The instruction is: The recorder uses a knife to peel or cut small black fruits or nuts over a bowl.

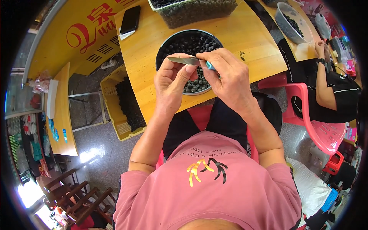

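My right hand (232,73) grips a small knife (179,60) by its handle, which shows blue. The grey blade points left, across the fingertips of my left hand (170,82). That left hand is pinched closed, thumb against the fingers; what sits in the pinch is too small and covered to make out. Both hands are held above a round bowl (157,57) with a dark inside and pale rim. It is filled with small, dark, round pieces (188,44), like nuts or fruits; their exact kind is unclear. My hands hide the bowl's middle.
The bowl stands on a yellow wooden table (253,46), with a clear tub (168,19) of dark pieces behind it. A phone (130,19) lies back left. On the floor is a yellow crate (111,103). Another person (326,84) sits at right near a pink chair (303,99).
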The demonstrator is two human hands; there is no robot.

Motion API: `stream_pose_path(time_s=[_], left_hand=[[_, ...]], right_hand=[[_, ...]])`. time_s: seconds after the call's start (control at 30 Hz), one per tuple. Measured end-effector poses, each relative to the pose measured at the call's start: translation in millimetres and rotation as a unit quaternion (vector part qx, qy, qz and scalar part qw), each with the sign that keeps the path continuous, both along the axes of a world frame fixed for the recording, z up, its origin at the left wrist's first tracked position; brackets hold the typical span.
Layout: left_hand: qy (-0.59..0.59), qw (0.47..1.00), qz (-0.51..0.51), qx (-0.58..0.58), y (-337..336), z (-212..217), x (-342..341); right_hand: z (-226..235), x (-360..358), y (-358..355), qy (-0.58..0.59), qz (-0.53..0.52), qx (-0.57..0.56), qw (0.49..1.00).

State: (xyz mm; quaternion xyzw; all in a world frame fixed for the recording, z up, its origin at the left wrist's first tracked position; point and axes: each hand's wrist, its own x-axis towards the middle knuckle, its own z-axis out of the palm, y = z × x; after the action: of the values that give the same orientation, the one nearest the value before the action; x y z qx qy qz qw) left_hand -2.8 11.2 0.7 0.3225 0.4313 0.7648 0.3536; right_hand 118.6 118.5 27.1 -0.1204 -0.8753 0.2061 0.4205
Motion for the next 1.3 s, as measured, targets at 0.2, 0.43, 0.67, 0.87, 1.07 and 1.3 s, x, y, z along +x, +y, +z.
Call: stream_pose_path(time_s=[0.2, 0.43, 0.67, 0.87, 1.07, 1.3], left_hand=[[-0.006, 1.0, 0.001, 0.006, -0.1, 0.8, 0.5], [-0.007, 1.0, -0.006, 0.0, 1.2, 1.1, 1.7], [0.001, 1.0, -0.008, -0.001, -0.1, 1.5, -0.8], [0.002, 0.998, -0.051, 0.024, -7.4, 3.2, -3.5], [-0.062, 0.995, -0.074, 0.014, -13.6, 2.7, -7.4], [-0.067, 0.997, -0.022, -0.017, -11.5, 1.2, -6.8]], right_hand=[[4.5, 1.3, -1.5, -0.003, -0.002, 0.001, 1.0], [-0.2, 0.8, 2.6, -0.003, -0.012, 0.021, 1.0], [2.3, 0.4, 0.8, -0.006, -0.004, 0.014, 1.0], [9.8, 2.8, -3.5, 0.004, 0.014, 0.032, 0.999], [4.5, 2.9, 3.5, -0.036, -0.002, 0.034, 0.999], [8.2, 0.2, -5.6, -0.027, 0.044, -0.07, 0.996]])
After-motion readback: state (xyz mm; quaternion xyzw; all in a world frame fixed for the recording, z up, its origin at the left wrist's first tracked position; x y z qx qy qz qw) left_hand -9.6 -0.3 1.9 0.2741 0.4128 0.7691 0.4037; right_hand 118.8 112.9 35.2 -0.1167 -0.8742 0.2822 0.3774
